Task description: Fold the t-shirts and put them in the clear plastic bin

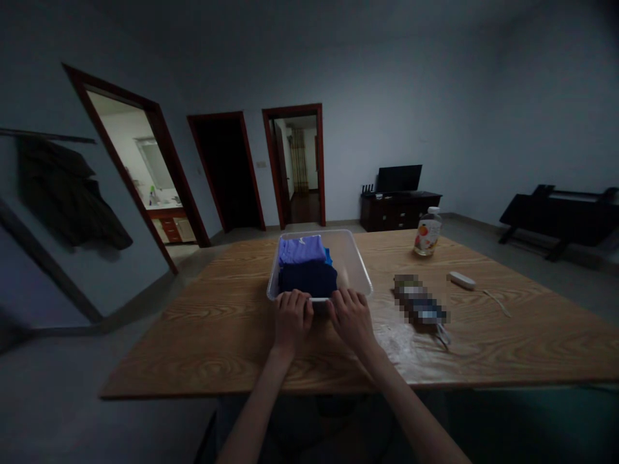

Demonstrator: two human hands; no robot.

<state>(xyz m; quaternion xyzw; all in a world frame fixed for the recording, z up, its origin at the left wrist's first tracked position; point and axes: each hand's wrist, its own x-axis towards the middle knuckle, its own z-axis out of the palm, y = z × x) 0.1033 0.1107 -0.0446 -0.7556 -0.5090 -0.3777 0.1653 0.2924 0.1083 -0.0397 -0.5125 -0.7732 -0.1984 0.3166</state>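
A clear plastic storage box (358, 265) stands on the wooden table in front of me. Folded clothes lie in its left part: a purple garment (300, 250) at the back, a dark navy one (308, 278) nearer me, and a bit of bright blue cloth (328, 256) at their right side. My left hand (292, 317) grips the near rim of the box, its fingers curled over the edge. Just to the right, my right hand (352, 317) holds the same rim in the same way. The right part of the box shows no clothes.
On the table (217, 348), a drink bottle (427, 232) stands at the back right. A blurred-out object with a strap (420, 301) and a small white device (461, 280) with a cord (497, 303) lie right of the box. The table's near edge runs under my forearms.
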